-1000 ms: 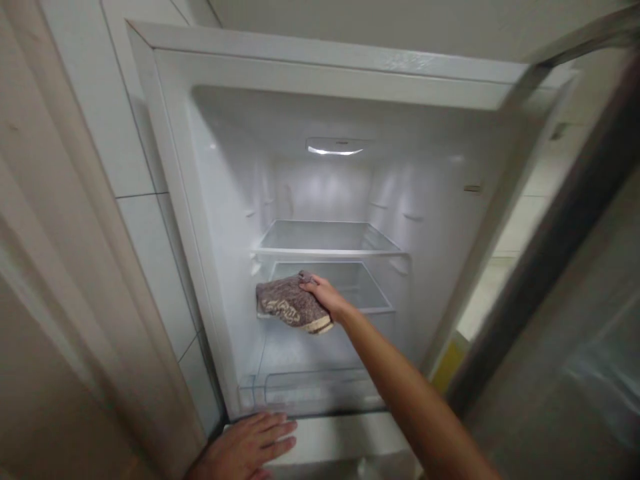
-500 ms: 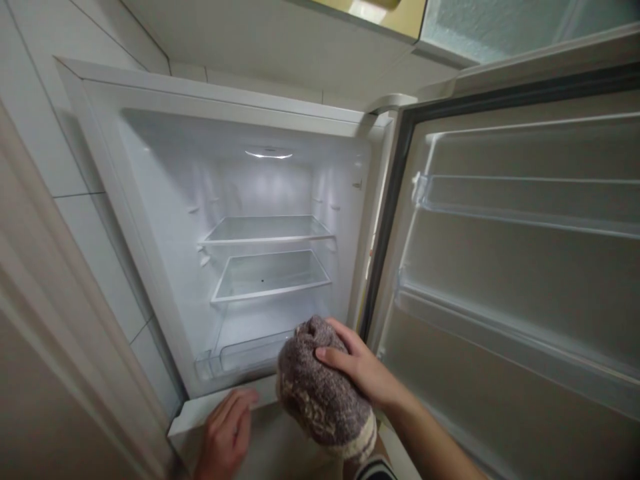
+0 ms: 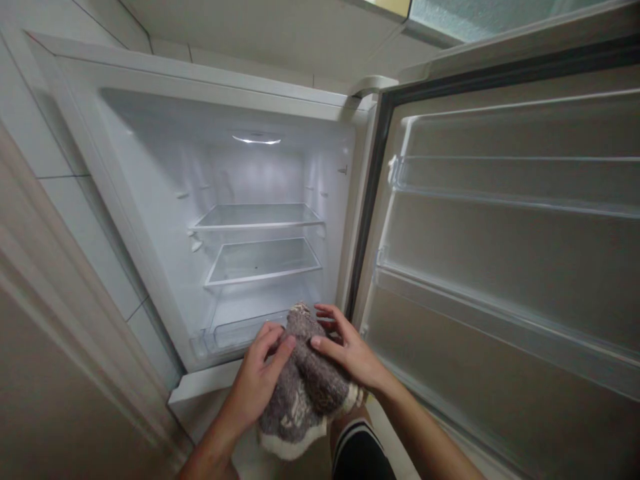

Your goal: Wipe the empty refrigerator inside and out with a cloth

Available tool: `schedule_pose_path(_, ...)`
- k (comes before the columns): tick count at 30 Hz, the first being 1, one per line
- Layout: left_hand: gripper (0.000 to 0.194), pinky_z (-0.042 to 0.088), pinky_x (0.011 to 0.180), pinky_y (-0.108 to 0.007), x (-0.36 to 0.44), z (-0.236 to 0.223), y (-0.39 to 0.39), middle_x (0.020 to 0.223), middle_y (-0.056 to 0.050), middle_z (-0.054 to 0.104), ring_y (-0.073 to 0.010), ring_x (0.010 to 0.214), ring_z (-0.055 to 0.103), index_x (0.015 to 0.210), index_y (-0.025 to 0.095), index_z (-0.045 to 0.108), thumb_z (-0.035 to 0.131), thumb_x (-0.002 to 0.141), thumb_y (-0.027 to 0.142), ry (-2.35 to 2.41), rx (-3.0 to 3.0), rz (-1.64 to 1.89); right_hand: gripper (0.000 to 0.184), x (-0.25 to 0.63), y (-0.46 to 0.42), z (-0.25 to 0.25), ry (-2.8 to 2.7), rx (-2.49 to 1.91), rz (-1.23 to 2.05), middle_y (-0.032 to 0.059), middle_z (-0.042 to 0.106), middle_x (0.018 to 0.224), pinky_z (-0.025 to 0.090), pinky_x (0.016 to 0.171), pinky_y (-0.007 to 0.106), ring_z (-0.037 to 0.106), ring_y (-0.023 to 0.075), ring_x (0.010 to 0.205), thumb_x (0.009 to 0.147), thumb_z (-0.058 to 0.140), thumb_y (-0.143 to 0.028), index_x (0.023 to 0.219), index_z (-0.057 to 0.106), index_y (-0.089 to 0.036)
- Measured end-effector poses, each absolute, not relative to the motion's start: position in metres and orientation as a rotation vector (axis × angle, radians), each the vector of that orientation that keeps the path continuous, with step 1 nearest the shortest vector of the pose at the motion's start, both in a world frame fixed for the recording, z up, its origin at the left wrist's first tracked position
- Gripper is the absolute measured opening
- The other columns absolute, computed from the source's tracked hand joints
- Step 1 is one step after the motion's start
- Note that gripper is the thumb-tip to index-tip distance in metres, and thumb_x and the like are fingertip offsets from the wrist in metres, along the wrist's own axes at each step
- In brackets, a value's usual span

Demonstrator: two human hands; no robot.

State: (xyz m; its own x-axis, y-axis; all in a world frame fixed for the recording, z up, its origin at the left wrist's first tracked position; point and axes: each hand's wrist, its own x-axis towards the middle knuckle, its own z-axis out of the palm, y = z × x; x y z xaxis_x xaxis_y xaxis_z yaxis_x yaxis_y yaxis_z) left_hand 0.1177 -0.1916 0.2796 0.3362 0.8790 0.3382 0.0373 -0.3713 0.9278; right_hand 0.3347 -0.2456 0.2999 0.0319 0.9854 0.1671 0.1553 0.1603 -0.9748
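A fuzzy grey-brown cloth (image 3: 300,373) with cream edges hangs in folds between my hands, in front of the open fridge (image 3: 80,153). My left hand (image 3: 263,367) pinches its upper left side, thumb on the near face. On the other side, my right hand (image 3: 345,347) has its thumb against the cloth and its fingers curled behind it. The cloth hides part of the fridge's front sill and the clear drawer (image 3: 245,331) at the bottom.
Inside are an upper glass shelf (image 3: 257,215), a lower glass shelf (image 3: 263,260) and a lit lamp (image 3: 256,139). The fridge door (image 3: 500,280) stands wide open at the right, with clear bars across it. A pale frame (image 3: 60,280) and tiled wall (image 3: 107,247) border the left.
My left hand has risen from the fridge's front edge and taken hold of the cloth. The bundled cloth has spread and now hangs lower. The view has shifted slightly.
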Motion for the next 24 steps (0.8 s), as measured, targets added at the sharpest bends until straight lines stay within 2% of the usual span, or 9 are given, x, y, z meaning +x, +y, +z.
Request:
schedule_pose_path(4,0.061,0.052,0.094,-0.033,0.111,0.297,-0.184,0.104,-0.005,0.074,-0.0253,0.105,0.067,0.104,0.020,0.072,0.073,0.088,0.079,0.970,1.387,1.241,0.103,0.338,-0.258,0.269,-1.246,-1.379,1.053,0.0160,0.066,0.140,0.046,0.116,0.052,0.061,0.0346,0.133,0.083,0.063,-0.097,0.153,0.055,-0.023)
schedule_pose_path(7,0.065,0.053,0.091,-0.032,0.103,0.305,-0.177,0.099,-0.004,0.073,-0.0245,0.101,0.067,0.105,0.020,0.072,0.078,0.082,0.081,0.989,1.380,1.284,0.104,0.327,-0.265,0.250,-1.140,-1.316,1.261,0.0116,0.072,0.118,0.051,0.105,0.053,0.069,0.0331,0.117,0.085,0.046,-0.105,0.150,0.058,-0.024)
schedule_pose_path(9,0.068,0.055,0.094,-0.033,0.097,0.309,-0.175,0.104,-0.005,0.074,-0.0253,0.106,0.069,0.114,0.020,0.071,0.086,0.078,0.075,0.946,1.365,1.272,0.093,0.315,-0.263,0.247,-1.095,-1.174,1.285,0.0091,0.073,0.113,0.051,0.105,0.050,0.071,0.0312,0.115,0.087,0.060,-0.095,0.148,0.058,-0.026)
schedule_pose_path(11,0.074,0.057,0.098,-0.037,0.090,0.313,-0.173,0.109,-0.006,0.074,-0.0270,0.109,0.071,0.124,0.020,0.069,0.091,0.074,0.070,0.903,1.326,1.209,0.081,0.304,-0.256,0.250,-1.099,-1.058,1.206,0.0084,0.074,0.119,0.049,0.108,0.046,0.070,0.0288,0.118,0.084,0.083,-0.074,0.146,0.059,-0.027)
schedule_pose_path(13,0.075,0.060,0.099,-0.042,0.083,0.317,-0.170,0.112,-0.007,0.072,-0.0273,0.107,0.072,0.126,0.020,0.069,0.091,0.073,0.069,0.921,1.341,1.212,0.086,0.297,-0.244,0.258,-1.074,-1.011,1.092,0.0077,0.074,0.125,0.050,0.107,0.043,0.069,0.0269,0.117,0.075,0.096,-0.058,0.146,0.058,-0.028)
schedule_pose_path(16,0.062,0.058,0.106,-0.046,0.071,0.321,-0.160,0.124,-0.009,0.063,-0.0278,0.114,0.068,0.110,0.021,0.075,0.087,0.075,0.071,1.061,1.579,1.488,0.097,0.295,-0.225,0.276,-1.031,-0.937,0.976,0.0016,0.074,0.108,0.051,0.103,0.040,0.069,0.0222,0.103,0.070,0.100,-0.045,0.153,0.053,-0.029)
schedule_pose_path(19,0.045,0.044,0.124,-0.049,0.061,0.326,-0.151,0.140,-0.010,0.060,-0.0313,0.136,0.059,0.096,0.023,0.074,0.081,0.083,0.066,1.128,1.858,1.752,0.083,0.300,-0.212,0.298,-1.049,-0.883,0.856,-0.0027,0.069,0.090,0.052,0.100,0.037,0.068,0.0196,0.092,0.072,0.099,-0.039,0.144,0.062,-0.026)
schedule_pose_path(21,0.039,0.042,0.125,-0.048,0.057,0.329,-0.148,0.133,-0.009,0.068,-0.0298,0.134,0.061,0.098,0.024,0.072,0.077,0.090,0.061,1.082,1.876,1.723,0.067,0.302,-0.207,0.313,-1.083,-0.910,0.710,-0.0013,0.069,0.090,0.052,0.099,0.037,0.067,0.0202,0.092,0.072,0.098,-0.037,0.132,0.070,-0.024)
schedule_pose_path(24,0.040,0.056,0.103,-0.037,0.056,0.332,-0.147,0.103,-0.004,0.074,-0.0236,0.106,0.069,0.104,0.024,0.069,0.075,0.092,0.062,0.949,1.698,1.615,0.054,0.302,-0.202,0.333,-1.135,-0.927,0.534,0.0010,0.070,0.094,0.052,0.102,0.040,0.065,0.0212,0.095,0.073,0.096,-0.037,0.122,0.076,-0.024)
